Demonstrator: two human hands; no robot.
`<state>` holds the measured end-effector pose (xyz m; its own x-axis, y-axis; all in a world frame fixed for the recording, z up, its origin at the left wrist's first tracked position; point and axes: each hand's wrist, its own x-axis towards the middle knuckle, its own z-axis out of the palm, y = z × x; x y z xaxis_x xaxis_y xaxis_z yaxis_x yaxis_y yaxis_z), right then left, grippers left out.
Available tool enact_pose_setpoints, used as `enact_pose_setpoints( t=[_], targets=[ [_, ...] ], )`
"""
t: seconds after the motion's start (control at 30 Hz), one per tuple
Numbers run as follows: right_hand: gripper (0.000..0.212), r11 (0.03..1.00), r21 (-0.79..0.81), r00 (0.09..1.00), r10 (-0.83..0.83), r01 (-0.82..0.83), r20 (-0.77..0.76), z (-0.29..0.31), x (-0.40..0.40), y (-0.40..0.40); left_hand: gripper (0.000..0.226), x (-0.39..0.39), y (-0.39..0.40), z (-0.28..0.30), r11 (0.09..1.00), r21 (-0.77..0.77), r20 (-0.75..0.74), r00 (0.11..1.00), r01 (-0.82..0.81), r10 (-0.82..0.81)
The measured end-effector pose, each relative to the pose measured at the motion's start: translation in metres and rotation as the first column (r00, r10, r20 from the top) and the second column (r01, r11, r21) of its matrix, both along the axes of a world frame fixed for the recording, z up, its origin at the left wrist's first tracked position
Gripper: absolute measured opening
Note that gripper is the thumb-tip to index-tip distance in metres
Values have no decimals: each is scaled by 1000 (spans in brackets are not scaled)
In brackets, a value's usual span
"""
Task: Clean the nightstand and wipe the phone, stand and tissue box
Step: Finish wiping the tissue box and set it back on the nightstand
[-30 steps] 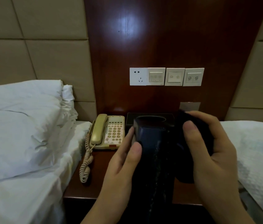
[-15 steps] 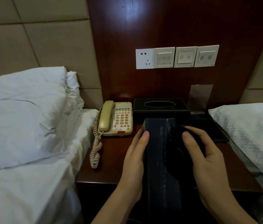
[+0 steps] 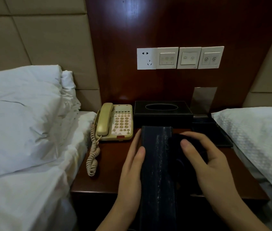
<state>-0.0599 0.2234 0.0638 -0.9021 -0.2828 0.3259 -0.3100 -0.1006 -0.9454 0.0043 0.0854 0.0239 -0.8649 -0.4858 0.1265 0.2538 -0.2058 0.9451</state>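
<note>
In front of me I hold a long dark box (image 3: 157,164) with pale dusty streaks, end toward the wall, above the wooden nightstand (image 3: 110,172). My left hand (image 3: 130,172) grips its left side, thumb on top. My right hand (image 3: 212,167) presses a dark cloth (image 3: 177,142) against the box's right side, fingers curled over the cloth. A beige corded phone (image 3: 115,122) sits at the back left of the nightstand. A black tissue box (image 3: 162,112) with an oval slot stands behind the held box, against the wall.
A flat dark tray (image 3: 215,134) lies at the back right, with a shiny metal stand (image 3: 203,99) behind it. White pillows and bedding (image 3: 23,114) flank the left, another white pillow (image 3: 257,134) the right. A socket and switches (image 3: 180,58) are on the wood panel.
The held box and both hands have come down from in front of the tissue box to lower over the nightstand. The tissue box and tray now show in full.
</note>
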Motion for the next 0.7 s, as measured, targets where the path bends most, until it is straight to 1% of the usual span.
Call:
enact_pose_setpoints(
  t=[0.07,0.13,0.2,0.23,0.27,0.3,0.4,0.5,0.63,0.7],
  targets=[
    [25,996,17,986,-89,93,-140,6,-6,6,50,2,-5,3,999,28,-5,1000,-18,18],
    [19,981,76,932,-142,176,-335,9,-10,9,49,2,-7,2,999,28,-19,999,-32,32],
    [15,930,245,809,-86,275,-582,6,-10,2,52,3,-5,2,1000,7,-42,999,-25,25],
    [17,891,309,748,-50,333,-662,4,-10,-4,54,2,-3,1,1000,0,-45,999,-15,15],
    [18,860,344,710,-29,376,-703,2,-11,-9,56,1,-1,1,1000,0,-53,999,-6,6],
    [19,842,363,702,-26,399,-712,2,-14,-14,55,-1,1,-1,1000,4,-61,998,0,1],
    [25,840,365,738,-60,401,-672,11,-25,-20,55,-3,4,-3,1000,-10,-91,996,21,-22],
    [25,829,370,724,-61,420,-687,15,-23,-24,56,-3,6,-2,1000,-13,-111,994,8,-10],
    [26,801,446,648,98,398,-756,8,-4,-34,55,-3,2,-6,999,-33,-140,989,-43,38],
    [26,808,452,657,109,378,-746,8,-6,-32,55,-4,2,-8,999,-17,-142,989,-30,27]
  ],
)
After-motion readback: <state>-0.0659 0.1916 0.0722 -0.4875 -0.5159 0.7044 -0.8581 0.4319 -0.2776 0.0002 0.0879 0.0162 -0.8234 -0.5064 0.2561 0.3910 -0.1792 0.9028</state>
